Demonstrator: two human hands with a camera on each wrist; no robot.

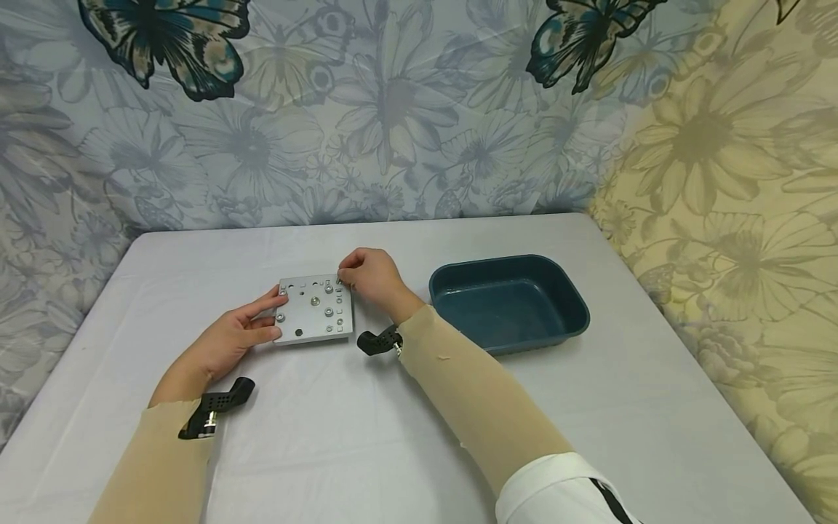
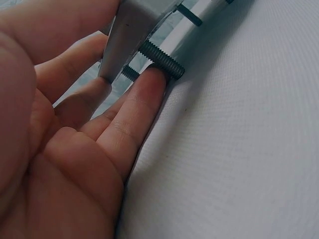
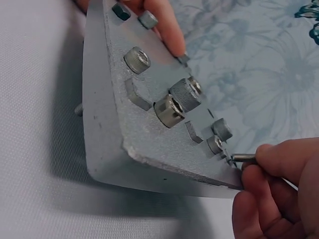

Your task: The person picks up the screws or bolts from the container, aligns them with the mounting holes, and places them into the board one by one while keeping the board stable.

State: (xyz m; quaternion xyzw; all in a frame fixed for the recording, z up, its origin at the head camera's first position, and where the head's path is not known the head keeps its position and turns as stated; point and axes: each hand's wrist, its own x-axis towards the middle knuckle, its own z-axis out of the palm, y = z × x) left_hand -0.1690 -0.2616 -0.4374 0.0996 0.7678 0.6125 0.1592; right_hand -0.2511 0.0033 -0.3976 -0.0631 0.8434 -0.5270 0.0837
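A silver metal plate (image 1: 309, 320) with several bolts in it is held slightly tilted above the white table. My left hand (image 1: 225, 340) grips its left edge, thumb at the near corner and fingers along the side. In the left wrist view, one fingertip touches a threaded bolt shank (image 2: 162, 59) sticking out below the plate. At the plate's far right corner, my right hand (image 1: 378, 280) pinches a small silver rod (image 3: 244, 157); whether it is a screw or a tool tip I cannot tell. Socket-head bolts (image 3: 137, 60) and hex heads (image 3: 138, 94) stand up from the top face.
A dark teal basin (image 1: 511, 342) stands on the white-clothed table (image 1: 314, 437), right of the plate and beside my right forearm. Black wrist cameras (image 1: 225, 399) jut from both sleeves. A patterned cloth (image 1: 393, 145) hangs behind the table's far edge.
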